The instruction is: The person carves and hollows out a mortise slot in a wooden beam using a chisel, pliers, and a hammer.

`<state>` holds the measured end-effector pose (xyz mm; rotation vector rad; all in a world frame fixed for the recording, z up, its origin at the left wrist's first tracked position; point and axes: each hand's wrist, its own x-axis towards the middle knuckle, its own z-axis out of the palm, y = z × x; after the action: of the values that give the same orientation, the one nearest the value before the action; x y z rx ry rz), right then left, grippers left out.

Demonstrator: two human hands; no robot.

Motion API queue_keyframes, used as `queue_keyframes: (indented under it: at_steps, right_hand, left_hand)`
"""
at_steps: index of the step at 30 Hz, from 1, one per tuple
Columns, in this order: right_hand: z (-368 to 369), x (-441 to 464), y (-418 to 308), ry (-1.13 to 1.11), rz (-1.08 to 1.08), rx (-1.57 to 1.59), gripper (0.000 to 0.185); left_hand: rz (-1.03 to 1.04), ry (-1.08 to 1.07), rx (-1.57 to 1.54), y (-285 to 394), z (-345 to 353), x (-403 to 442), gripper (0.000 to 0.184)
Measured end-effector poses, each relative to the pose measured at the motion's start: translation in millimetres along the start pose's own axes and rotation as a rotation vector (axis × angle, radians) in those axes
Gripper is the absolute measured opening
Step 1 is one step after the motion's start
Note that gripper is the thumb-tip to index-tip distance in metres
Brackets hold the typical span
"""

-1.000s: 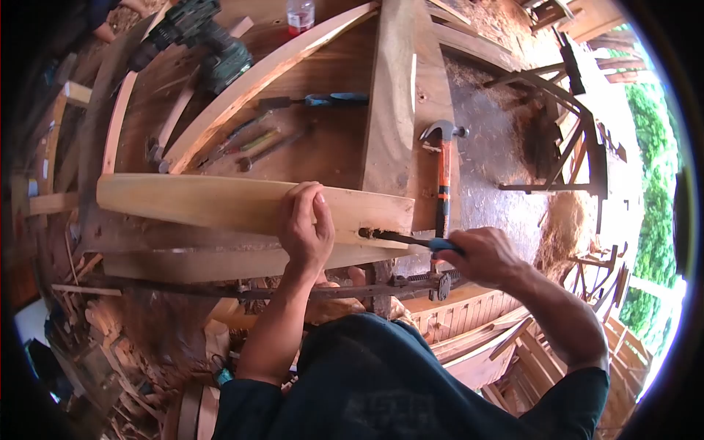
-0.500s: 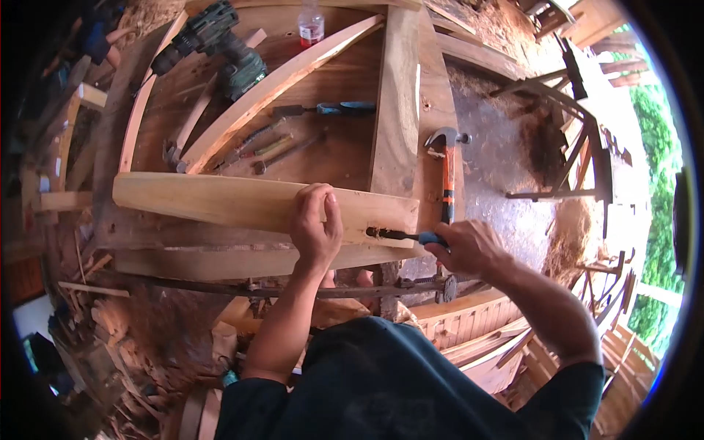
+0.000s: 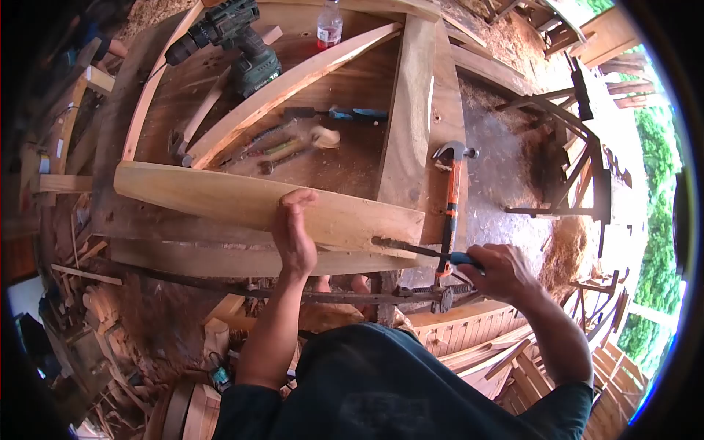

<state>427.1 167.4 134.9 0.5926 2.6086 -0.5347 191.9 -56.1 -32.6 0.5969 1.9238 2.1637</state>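
Observation:
My right hand (image 3: 506, 275) is wrapped around the blue handle of a chisel (image 3: 414, 248). Its dark blade lies over the right end of a pale wooden board (image 3: 213, 202), by a small dark cut. My left hand (image 3: 295, 233) is edge-on against the middle of that board, fingers extended and partly overlapping in view. Above the board is a blurred pale wood chip (image 3: 325, 137). A claw hammer (image 3: 452, 194) with an orange and black handle lies just beyond my right hand.
On the workbench lie a cordless drill (image 3: 253, 62), a curved wooden piece (image 3: 293, 92), a blue-handled tool (image 3: 356, 114) and several slim tools (image 3: 282, 150). A bottle (image 3: 329, 29) stands at the back. A bar clamp (image 3: 345, 297) runs along the near edge.
My right hand has drawn the chisel back to the right and lower, at a flatter angle. The left hand's fingers have loosened from their curl. A blurred wood chip has appeared above the board.

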Motion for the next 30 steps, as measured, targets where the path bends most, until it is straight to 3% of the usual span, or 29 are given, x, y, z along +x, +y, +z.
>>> queue_keyframes:
  at_steps: [3,5,6,9,14,18,21,27,30]
  right_hand:
    - [-4.9,3.1,-21.6,-0.076,0.064,-0.198,0.027]
    - [4.1,17.6,-45.2,-0.091,0.102,-0.292,0.030]
    - [4.4,33.5,-58.8,-0.256,0.165,-0.311,0.032]
    - [7.9,33.8,-46.3,-0.204,0.064,-0.248,0.030]
    - [32.2,29.3,-14.0,-0.109,0.106,-0.015,0.038]
    - [27.5,31.4,0.8,-0.196,0.056,0.032,0.037]
    - [7.3,5.7,17.3,-0.132,0.053,0.290,0.037]
    - [13.5,4.0,23.5,-0.116,0.013,0.089,0.035]
    - [-1.0,20.9,-9.5,-0.260,0.189,0.029,0.032]
  left_hand:
    - [0.077,-0.132,0.231,9.8,6.9,0.5,0.033]
    - [0.054,-0.101,0.220,12.3,11.9,0.3,0.031]
    - [0.047,-0.094,0.221,12.3,12.5,0.2,0.031]
    - [0.026,-0.075,0.214,11.4,13.3,-1.3,0.031]
    - [0.031,-0.054,0.214,4.3,13.8,-2.6,0.032]
    - [0.051,-0.074,0.293,8.2,22.6,-0.8,0.033]
    - [0.046,-0.096,0.320,11.8,16.9,1.1,0.036]
    - [-0.021,-0.011,0.153,-7.1,9.0,0.5,0.044]
    - [-0.004,-0.031,0.248,1.2,13.3,1.1,0.044]
